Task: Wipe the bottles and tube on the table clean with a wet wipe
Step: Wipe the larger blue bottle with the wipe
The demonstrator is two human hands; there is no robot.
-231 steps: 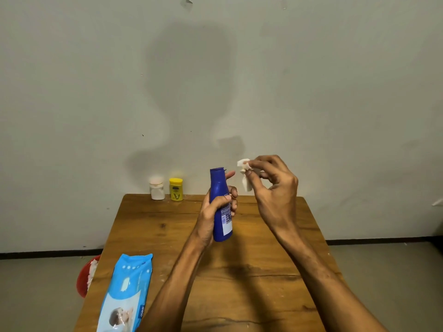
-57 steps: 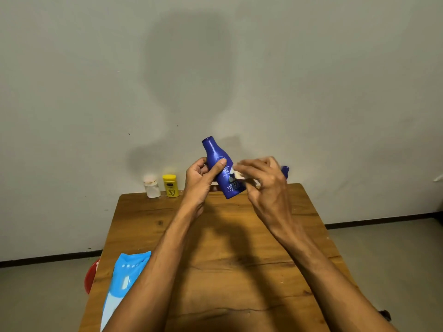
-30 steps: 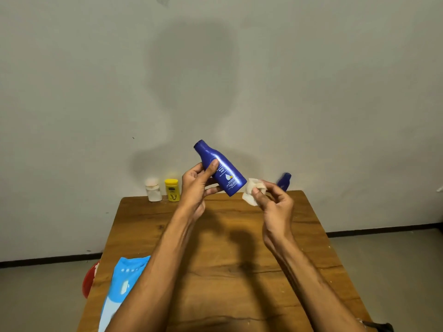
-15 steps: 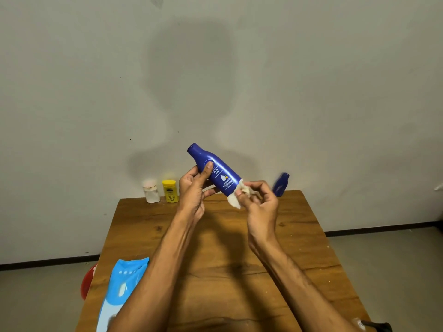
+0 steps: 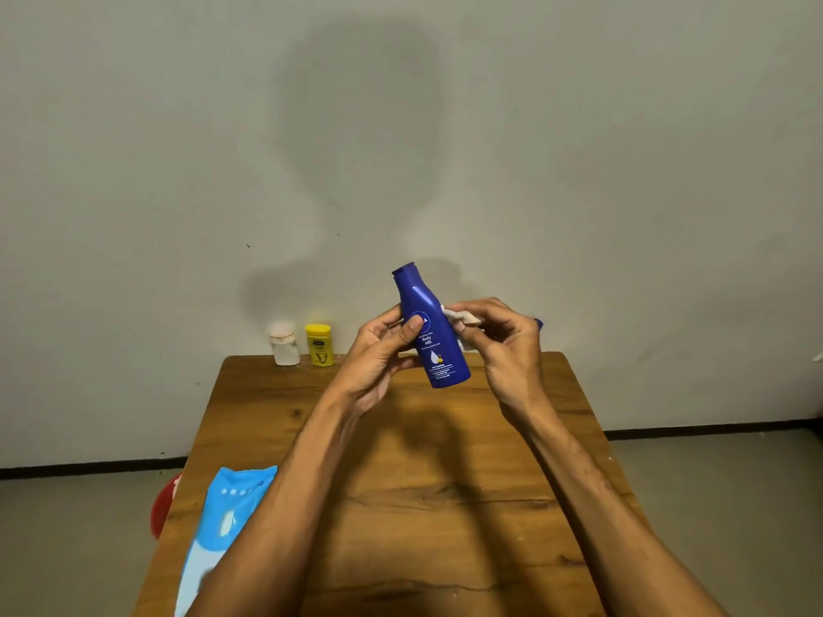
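Left hand (image 5: 383,354) grips a blue lotion bottle (image 5: 429,331) in the air above the wooden counter (image 5: 401,483), thumb across the label, cap tipped slightly toward 11 o'clock. Right hand (image 5: 507,345), at the bottle's 3 o'clock, pinches a crumpled white wet wipe (image 5: 463,317) w/ curled fingers against the bottle's upper side. A white bottle (image 5: 285,345) & yellow bottle (image 5: 319,345) stand side by side at the counter's 11 o'clock corner, by the wall. A light-blue wipes pack (image 5: 222,527) lies approx. 7 o'clock, partly under the left forearm. A red object (image 5: 160,505) shows past the counter edge at 8 o'clock. A small blue item (image 5: 539,323) peeks out behind the right hand, mostly hidden.
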